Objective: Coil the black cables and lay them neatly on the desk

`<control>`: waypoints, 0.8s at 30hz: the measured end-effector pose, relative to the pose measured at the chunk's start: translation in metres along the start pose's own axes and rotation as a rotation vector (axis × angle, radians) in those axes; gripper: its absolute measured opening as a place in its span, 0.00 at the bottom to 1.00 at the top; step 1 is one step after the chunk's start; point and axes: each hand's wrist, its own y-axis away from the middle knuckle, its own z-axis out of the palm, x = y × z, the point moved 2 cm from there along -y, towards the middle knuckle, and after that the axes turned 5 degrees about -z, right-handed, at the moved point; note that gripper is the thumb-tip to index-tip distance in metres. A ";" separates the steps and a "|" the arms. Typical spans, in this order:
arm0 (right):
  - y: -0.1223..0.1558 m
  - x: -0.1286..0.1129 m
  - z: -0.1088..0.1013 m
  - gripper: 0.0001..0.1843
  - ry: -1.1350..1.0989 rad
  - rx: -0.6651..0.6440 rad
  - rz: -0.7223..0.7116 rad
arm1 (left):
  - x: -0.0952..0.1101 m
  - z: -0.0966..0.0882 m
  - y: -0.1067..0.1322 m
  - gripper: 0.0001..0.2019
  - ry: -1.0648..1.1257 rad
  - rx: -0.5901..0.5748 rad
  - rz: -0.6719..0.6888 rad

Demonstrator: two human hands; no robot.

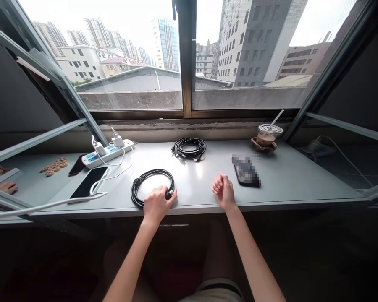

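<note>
A black cable (132,193) lies in a round coil near the desk's front edge. My left hand (157,203) is closed over the coil's right front side, with a plug end showing by the thumb and fingers. To the right, my right hand (224,191) rests on the desk as a loose fist, thumb side up, and nothing shows in it. Behind and between both hands sits a bundle of coiled black cables (189,149) with several connector ends. A dark, partly blurred phone-like object (248,178) lies just right of my right hand.
A white power strip (90,160) with plugged-in chargers and a phone (90,183) with a white cable (66,202) occupy the left. Beyond them are brown ring-shaped pieces (54,166) and another person's hand (6,187). A lidded drink cup (267,136) stands back right. Metal frames flank the desk (308,180).
</note>
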 end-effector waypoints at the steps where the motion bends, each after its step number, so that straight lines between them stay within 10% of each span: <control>1: 0.002 0.003 0.004 0.25 0.077 -0.025 0.011 | 0.005 -0.002 0.005 0.18 0.019 -0.006 -0.004; 7: 0.011 0.010 0.019 0.19 0.418 -0.136 0.040 | 0.034 -0.017 0.018 0.21 0.366 -0.057 -0.071; 14: 0.022 -0.001 0.021 0.36 0.359 -0.240 0.216 | 0.073 -0.019 0.047 0.18 0.683 -0.154 0.168; 24: 0.079 -0.036 0.031 0.18 0.242 -0.259 0.102 | 0.055 -0.050 0.081 0.13 0.963 -0.308 0.118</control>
